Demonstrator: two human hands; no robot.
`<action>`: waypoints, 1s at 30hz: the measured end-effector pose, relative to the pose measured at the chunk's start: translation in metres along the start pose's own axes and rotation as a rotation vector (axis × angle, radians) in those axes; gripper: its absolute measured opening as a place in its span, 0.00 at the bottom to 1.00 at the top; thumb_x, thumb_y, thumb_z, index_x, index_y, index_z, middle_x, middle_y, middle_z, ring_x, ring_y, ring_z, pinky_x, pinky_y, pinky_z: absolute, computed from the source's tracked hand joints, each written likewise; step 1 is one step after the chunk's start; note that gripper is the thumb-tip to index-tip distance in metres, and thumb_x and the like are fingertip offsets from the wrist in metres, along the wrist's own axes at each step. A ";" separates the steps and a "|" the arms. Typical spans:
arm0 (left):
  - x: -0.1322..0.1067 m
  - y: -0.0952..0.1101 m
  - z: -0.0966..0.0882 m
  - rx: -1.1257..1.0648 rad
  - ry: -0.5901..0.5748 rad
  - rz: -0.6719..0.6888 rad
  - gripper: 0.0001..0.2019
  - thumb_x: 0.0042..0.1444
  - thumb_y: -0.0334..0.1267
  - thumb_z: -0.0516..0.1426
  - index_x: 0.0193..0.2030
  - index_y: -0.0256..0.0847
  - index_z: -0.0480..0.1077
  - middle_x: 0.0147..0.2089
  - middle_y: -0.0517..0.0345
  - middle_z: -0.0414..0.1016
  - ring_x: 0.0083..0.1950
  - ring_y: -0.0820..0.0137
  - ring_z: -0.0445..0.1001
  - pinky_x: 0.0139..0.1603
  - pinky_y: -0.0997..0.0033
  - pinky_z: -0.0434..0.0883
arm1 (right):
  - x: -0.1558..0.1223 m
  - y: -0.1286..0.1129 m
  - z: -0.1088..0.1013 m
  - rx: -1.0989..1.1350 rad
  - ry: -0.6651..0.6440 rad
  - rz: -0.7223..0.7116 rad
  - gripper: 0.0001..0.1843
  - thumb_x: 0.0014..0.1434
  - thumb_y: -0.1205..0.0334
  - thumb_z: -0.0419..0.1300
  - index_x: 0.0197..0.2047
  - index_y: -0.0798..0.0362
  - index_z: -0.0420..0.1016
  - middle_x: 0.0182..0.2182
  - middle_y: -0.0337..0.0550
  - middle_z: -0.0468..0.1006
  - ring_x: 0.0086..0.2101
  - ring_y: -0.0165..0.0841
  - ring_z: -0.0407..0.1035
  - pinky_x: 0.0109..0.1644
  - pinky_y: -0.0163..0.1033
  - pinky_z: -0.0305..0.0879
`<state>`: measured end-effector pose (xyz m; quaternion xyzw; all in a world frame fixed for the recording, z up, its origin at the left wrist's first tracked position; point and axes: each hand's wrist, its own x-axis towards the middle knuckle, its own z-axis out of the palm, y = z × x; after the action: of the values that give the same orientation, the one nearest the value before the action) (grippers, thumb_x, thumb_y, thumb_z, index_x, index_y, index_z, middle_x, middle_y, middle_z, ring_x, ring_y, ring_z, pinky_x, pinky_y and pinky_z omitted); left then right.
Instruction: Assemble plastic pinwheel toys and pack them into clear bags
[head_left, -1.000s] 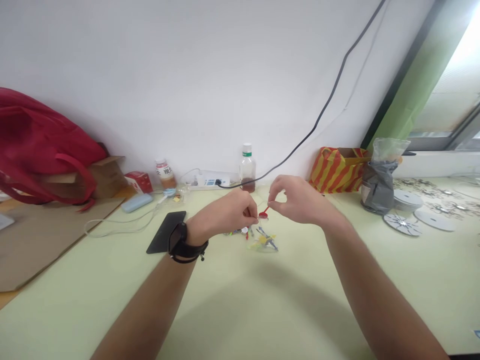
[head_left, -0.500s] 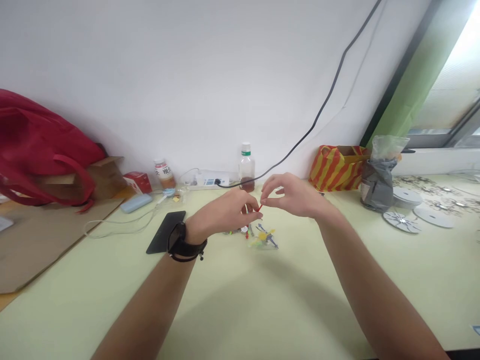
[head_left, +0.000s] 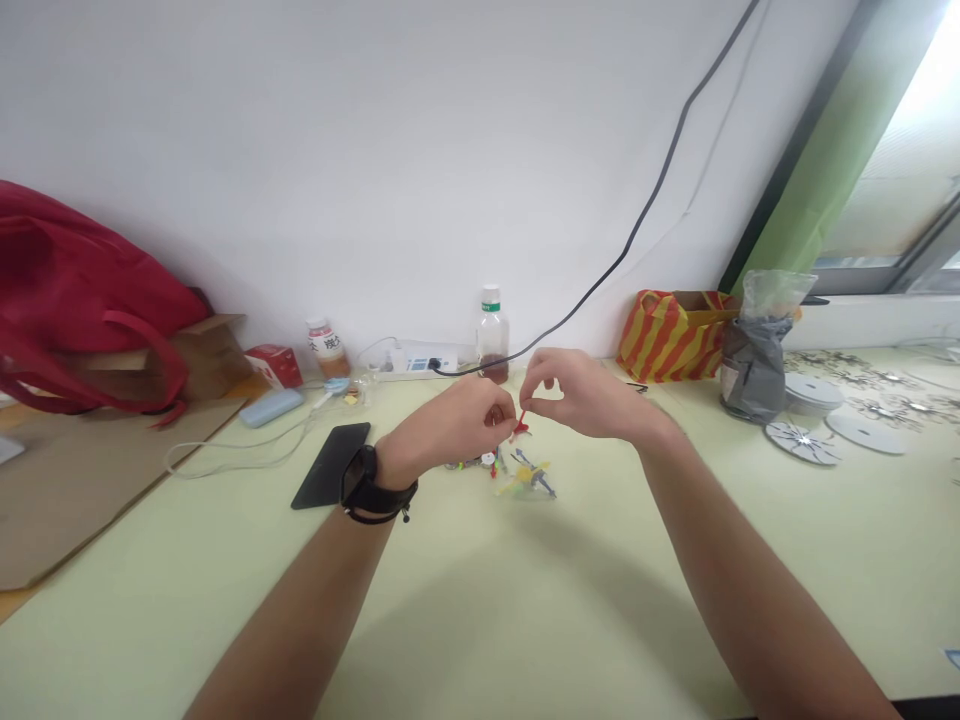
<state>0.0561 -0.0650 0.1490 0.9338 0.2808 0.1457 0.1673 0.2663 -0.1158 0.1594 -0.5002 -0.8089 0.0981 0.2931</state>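
My left hand (head_left: 459,425), with a black watch on its wrist, and my right hand (head_left: 574,393) meet above the pale green table (head_left: 480,600). Both pinch a small red plastic piece (head_left: 520,425) between their fingertips. Just below the hands lies a small heap of coloured plastic parts (head_left: 517,472), yellow, blue, red and white, some in a clear bag. What else the left fingers enclose is hidden.
A black phone (head_left: 331,464) lies left of my wrist. Along the wall stand two bottles (head_left: 493,336), a power strip (head_left: 417,360), a red box and a striped bag (head_left: 670,334). A red bag and cardboard sit at left; a grey taped bag (head_left: 756,362) and white discs at right.
The hands have drawn closer together and the right hand has slid left. The red piece, seen between them before, now sits pinched at their touching fingertips.
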 end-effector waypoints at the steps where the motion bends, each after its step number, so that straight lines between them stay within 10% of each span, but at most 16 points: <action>1: 0.000 0.000 0.000 0.006 -0.002 0.005 0.12 0.61 0.39 0.56 0.31 0.39 0.78 0.25 0.57 0.78 0.23 0.71 0.71 0.28 0.71 0.63 | 0.000 -0.001 -0.001 0.031 0.008 0.005 0.07 0.59 0.67 0.61 0.34 0.50 0.82 0.38 0.42 0.81 0.38 0.35 0.73 0.39 0.38 0.66; 8: -0.001 0.002 -0.004 0.019 -0.001 0.003 0.14 0.64 0.45 0.57 0.35 0.40 0.80 0.28 0.55 0.81 0.26 0.70 0.73 0.29 0.72 0.64 | -0.001 0.002 -0.010 0.265 -0.031 0.119 0.06 0.59 0.62 0.61 0.35 0.53 0.80 0.31 0.42 0.81 0.32 0.34 0.74 0.31 0.36 0.65; 30: 0.002 -0.002 -0.001 0.007 0.021 0.022 0.11 0.59 0.34 0.55 0.26 0.39 0.72 0.21 0.62 0.70 0.21 0.74 0.66 0.25 0.73 0.59 | -0.009 -0.039 0.003 -0.290 -0.207 -0.052 0.09 0.63 0.73 0.58 0.33 0.52 0.76 0.34 0.47 0.76 0.34 0.37 0.70 0.36 0.40 0.56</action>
<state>0.0563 -0.0618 0.1497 0.9359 0.2726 0.1562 0.1595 0.2380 -0.1415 0.1710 -0.5035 -0.8530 0.0237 0.1352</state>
